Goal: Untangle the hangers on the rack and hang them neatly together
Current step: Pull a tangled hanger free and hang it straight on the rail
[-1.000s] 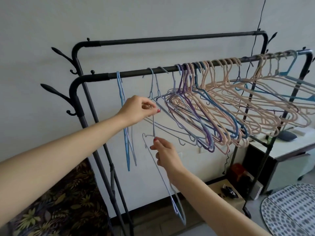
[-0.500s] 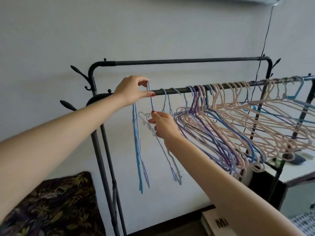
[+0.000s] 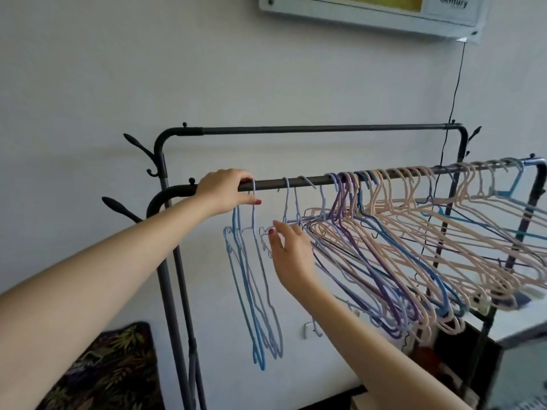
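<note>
Now that the lavender hanger (image 3: 268, 279) is hanging from the front rail (image 3: 299, 182) beside the blue hangers (image 3: 241, 276), directly below the left hand (image 3: 225, 190), one more piece is sitting in the tidy group; half a second ago its hook was only being lifted to the rail; a second ago it was dangling low between both hands. The left hand is pinching that hook against the rail, fingers closed on it; the right hand (image 3: 291, 253) is hovering open, fingers spread and gripping nothing, just left of the tangled pile (image 3: 399, 247); judging by the pile, most untangling is waiting.
</note>
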